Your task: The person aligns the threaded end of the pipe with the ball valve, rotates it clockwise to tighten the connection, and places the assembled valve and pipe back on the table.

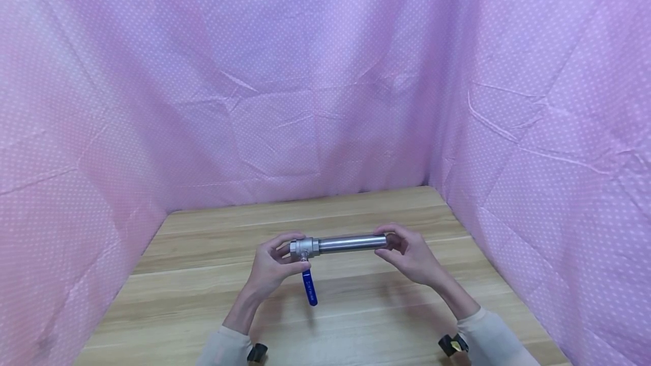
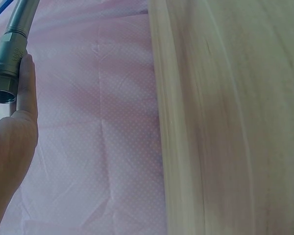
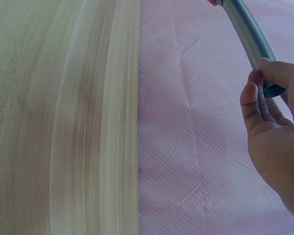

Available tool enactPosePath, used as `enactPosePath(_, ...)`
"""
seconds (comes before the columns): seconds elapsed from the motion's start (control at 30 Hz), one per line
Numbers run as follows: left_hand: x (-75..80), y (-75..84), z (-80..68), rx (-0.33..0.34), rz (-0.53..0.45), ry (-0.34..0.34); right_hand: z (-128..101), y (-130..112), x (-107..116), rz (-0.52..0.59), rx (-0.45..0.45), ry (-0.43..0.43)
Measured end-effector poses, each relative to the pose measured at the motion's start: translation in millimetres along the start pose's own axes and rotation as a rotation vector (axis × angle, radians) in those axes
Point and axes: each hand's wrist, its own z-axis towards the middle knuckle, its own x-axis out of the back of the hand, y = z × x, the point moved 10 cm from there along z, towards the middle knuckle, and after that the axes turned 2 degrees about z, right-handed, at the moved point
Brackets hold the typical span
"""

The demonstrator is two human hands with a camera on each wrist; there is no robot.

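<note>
A metal ball valve [image 1: 305, 248] with a blue lever handle [image 1: 309, 288] is joined to a shiny steel pipe [image 1: 351, 243], the pair held level above the table in the head view. My left hand [image 1: 270, 267] grips the valve body, thumb by the base of the lever, which points toward me. At the pipe's far right end, my right hand [image 1: 411, 256] pinches it between thumb and fingers. The left wrist view shows the valve's open hex end [image 2: 3, 88] beside the left fingers. Threads show where pipe and valve meet. In the right wrist view the pipe's end [image 3: 274, 90] is hollow.
Beneath the hands lies a light wood-grain table [image 1: 203, 275]. Pink dotted cloth [image 1: 305, 100] hangs behind it and along both sides. Each wrist carries a small black device near the cuff, such as the right one [image 1: 452, 345].
</note>
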Motion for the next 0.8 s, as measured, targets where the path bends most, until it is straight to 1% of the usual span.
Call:
enactPosePath(0.13,0.0,0.3,-0.6,0.001,0.002,0.002,-0.3,-0.1,1.1,-0.039,0.000,0.013)
enactPosePath(0.57,0.6,1.7,-1.0,-0.004,0.016,0.008,-0.5,1.1,3.6,-0.088,-0.026,0.048)
enactPosePath(0.7,0.8,0.6,-0.9,-0.006,0.021,0.010,-0.9,2.3,4.5,-0.077,-0.039,0.049)
enactPosePath(0.8,0.6,0.5,-0.8,-0.010,0.017,0.010,-0.9,0.2,3.2,-0.032,-0.013,0.036)
